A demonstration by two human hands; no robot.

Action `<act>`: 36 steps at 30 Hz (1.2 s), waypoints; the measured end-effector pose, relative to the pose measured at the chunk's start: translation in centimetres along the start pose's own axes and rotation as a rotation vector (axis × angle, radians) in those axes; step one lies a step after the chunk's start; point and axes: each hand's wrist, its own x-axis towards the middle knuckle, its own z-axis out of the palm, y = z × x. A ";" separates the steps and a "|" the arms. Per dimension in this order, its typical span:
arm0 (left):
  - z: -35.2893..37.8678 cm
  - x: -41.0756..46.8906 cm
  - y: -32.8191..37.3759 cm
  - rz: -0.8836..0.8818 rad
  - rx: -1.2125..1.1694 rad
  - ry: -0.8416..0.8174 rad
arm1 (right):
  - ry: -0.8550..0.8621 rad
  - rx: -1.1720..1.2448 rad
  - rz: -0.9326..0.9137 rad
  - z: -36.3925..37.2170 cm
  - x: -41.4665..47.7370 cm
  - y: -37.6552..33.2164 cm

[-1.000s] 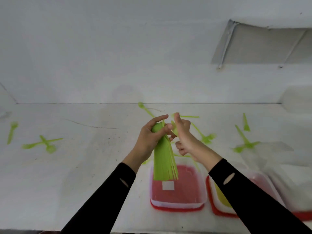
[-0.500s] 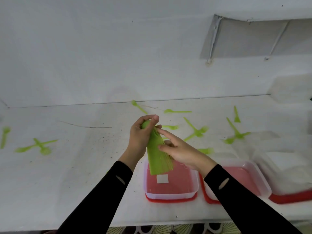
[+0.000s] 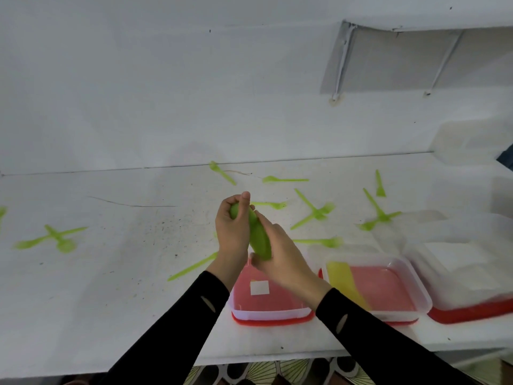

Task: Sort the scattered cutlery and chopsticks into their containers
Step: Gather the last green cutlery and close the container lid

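**A:** What is changing over this last second?

**B:** The green bundle [image 3: 259, 240] is being gathered. A second ago it was hanging fanned out below the left hand [image 3: 233, 232], with the right hand [image 3: 280, 257] working at its top. Now the right hand is wrapping round its lower half, and the pieces are closing into one tight, tilted stack. The left hand's fingers [image 3: 227, 202] are curling round the rounded upper end. Both hands are gripping, so neither is free.

**A:** What is that meaning for the task?

**B:** The bundle is probably being squared up for a drop into the left container [image 3: 272, 312]. It is hovering over that container's far rim without touching it.

**A:** And the edges and open room?

**B:** The bench [image 3: 111, 287] is stretching widest to the left. The wall is closing it off behind, and the front edge is running just this side of the containers. The middle container [image 3: 416, 290] is standing next to the left one and holding a yellow-green piece [image 3: 344, 282]. The right container [image 3: 472, 312] is blurring near the frame edge. Loose green cutlery is lying farther back: one crossed pair [image 3: 55, 237] well to the left, another crossed pair [image 3: 313, 212] to the right, and a lone spoon [image 3: 283, 179] near the wall. One single piece [image 3: 191, 266] is lying just beside the left wrist. The path straight down is looking unobstructed.
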 end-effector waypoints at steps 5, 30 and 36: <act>-3.4 0.5 -1.6 0.025 0.332 -0.207 | -0.088 0.040 0.147 -0.5 -1.5 1.3; -9.6 6.1 -3.0 0.045 0.926 -0.413 | -0.295 -0.380 0.331 -0.2 -0.9 3.1; -12.4 8.3 -4.1 0.073 1.132 -0.445 | 0.048 -0.058 0.217 -1.6 2.4 1.7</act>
